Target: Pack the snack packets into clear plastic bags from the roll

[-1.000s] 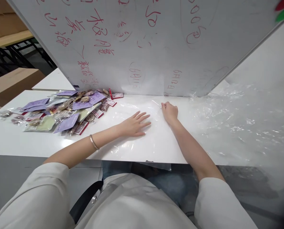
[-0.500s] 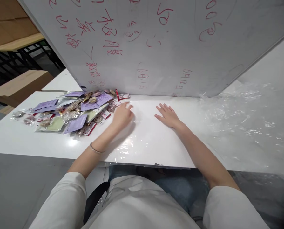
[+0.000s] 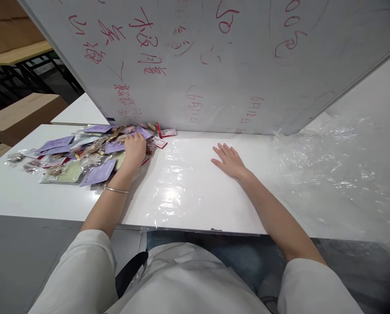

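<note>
White, glossy tabletop point(image 3: 21, 198) is supporting the materials. Toward its left side, a loose heap of small, clear-wrapped packets point(image 3: 92, 159) is lying in overlapping layers, with flat purple sachets point(image 3: 99, 173), pale-green sachets point(image 3: 71, 172) and red-edged white cards point(image 3: 168, 132) showing among them. The left hand point(image 3: 135, 150) is resting over the right-hand end of this heap, its fingers curling onto it; whether the fingertips are pinching an item cannot be told. The right hand point(image 3: 229, 161) is lying well apart from the heap, palm down, fingers spreading, holding nothing.

Between the hands, a thin, clear plastic sheet point(image 3: 172, 196) is covering part of the tabletop and overhanging its front edge. Caution: its outline is barely showing, so its extent is easy to misjudge; a white sleeve point(image 3: 97, 255) catching the overhang could be dragging it askew. Within the heap, overlapping wrappers could be snagging, so lifting one packet could be pulling its neighbours along; slick wrapping could be slipping under a light grip.

To the right, crumpled, clear plastic film point(image 3: 332, 170) is spreading near the right forearm point(image 3: 276, 205); elbow contact could be shifting it. Behind, a whiteboard with red handwriting point(image 3: 227, 78) is standing close to the heap; packets pushed rearward could be jamming against it.
</note>
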Motion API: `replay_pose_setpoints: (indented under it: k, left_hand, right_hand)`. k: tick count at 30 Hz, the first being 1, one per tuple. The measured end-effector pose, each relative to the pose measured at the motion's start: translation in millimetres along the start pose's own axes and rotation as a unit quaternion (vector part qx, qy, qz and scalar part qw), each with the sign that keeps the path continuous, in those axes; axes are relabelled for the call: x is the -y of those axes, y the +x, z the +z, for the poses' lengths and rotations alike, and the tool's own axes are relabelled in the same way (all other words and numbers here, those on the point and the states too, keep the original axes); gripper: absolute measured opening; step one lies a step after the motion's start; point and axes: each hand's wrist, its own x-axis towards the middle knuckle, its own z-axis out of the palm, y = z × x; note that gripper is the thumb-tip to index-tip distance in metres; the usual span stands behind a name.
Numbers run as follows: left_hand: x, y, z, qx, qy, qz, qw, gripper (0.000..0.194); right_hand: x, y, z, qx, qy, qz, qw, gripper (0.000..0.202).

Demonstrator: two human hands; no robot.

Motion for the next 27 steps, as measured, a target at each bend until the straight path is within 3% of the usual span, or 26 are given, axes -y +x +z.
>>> replay_pose_setpoints:
  k: [4,9,13,15,17,20,22,24,27]
  left_hand:
    - [6,0,-13.0,0.010,-0.024,0.024,0.999,0.050]
    - [-1,-14,-40.3,-0.113,-0.098,0.034,0.988,0.049]
    - [-29,-42,-75.1,-0.190,-0.264,0.010,0.946,0.035]
    - [-49,-56,-86.9,-0.190,-0.377,0.003,0.906,0.031]
    - [-73,-67,-89.1,-0.139,-0.510,-0.001,0.849,0.037]
    - [-112,-77,-73.8,0.024,-0.664,-0.029,0.747,0.044]
    - [-135,-80,-56.6,0.108,-0.715,-0.053,0.688,0.046]
    - [-151,-80,-40.0,0.149,-0.748,-0.068,0.644,0.044]
    - [-160,-79,-24.2,0.171,-0.759,-0.100,0.620,0.038]
  right_hand:
    - [0,0,-1,0.004,0.005,0.000,1.000,0.073]
    - [1,-1,-2,0.003,0.034,0.001,0.999,0.072]
    - [6,-2,-13,-0.062,0.160,-0.011,0.985,0.081]
    - [10,-5,-24,-0.101,0.296,-0.027,0.949,0.091]
    - [16,-10,-36,-0.092,0.449,-0.053,0.887,0.099]
    - [23,-20,-49,-0.027,0.584,-0.045,0.810,0.088]
    - [25,-25,-54,-0.008,0.596,0.004,0.803,0.067]
    - [24,-27,-55,-0.008,0.580,0.057,0.812,0.049]
    - [16,-24,-54,-0.059,0.560,0.135,0.815,0.040]
